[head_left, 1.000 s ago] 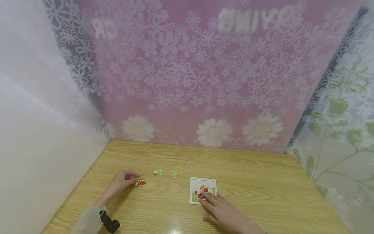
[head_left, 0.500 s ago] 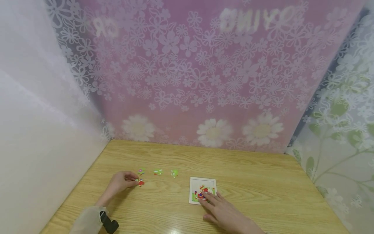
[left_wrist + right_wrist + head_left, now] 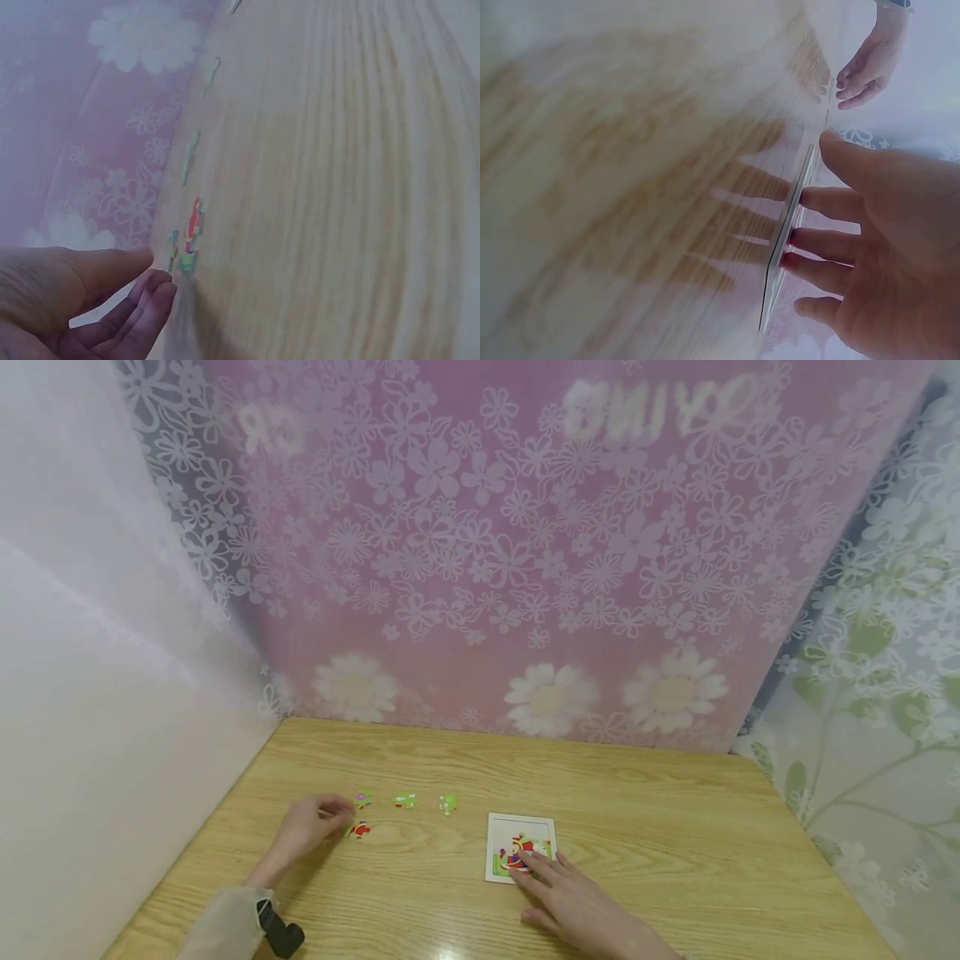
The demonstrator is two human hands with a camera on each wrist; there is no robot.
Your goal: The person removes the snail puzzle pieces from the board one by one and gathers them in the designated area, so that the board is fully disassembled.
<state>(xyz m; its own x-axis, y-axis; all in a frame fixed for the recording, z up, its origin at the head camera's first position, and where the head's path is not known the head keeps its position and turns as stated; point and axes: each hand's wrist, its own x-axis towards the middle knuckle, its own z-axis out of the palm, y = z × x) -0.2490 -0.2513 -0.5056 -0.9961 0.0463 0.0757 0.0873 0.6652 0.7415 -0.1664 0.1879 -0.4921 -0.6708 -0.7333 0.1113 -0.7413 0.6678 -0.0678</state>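
In the head view, my left hand point(image 3: 315, 822) is beside a red puzzle piece point(image 3: 360, 831) and a green one with a pink spot point(image 3: 363, 797). The left wrist view shows its fingertips just short of these pieces, nothing visible between them. Two more green-and-white puzzle pieces, one in the middle point(image 3: 405, 801) and one on the right point(image 3: 447, 804), lie in the same row. My right hand point(image 3: 573, 897) rests its extended fingers on a white-framed puzzle board point(image 3: 501, 828). Several colourful pieces sit in the board's lower part, partly hidden by those fingers.
The wooden table point(image 3: 420, 902) carries everything. A pink floral curtain point(image 3: 480, 568) rises behind its far edge, with a pale wall point(image 3: 112, 693) at left and a leafy patterned curtain point(image 3: 877, 693) at right. A black strap point(image 3: 280, 931) is round my left wrist.
The red piece has shifted slightly left and turned a little. My left fingers, which were at it, have drawn slightly up and away. The right hand and the board have stayed put.
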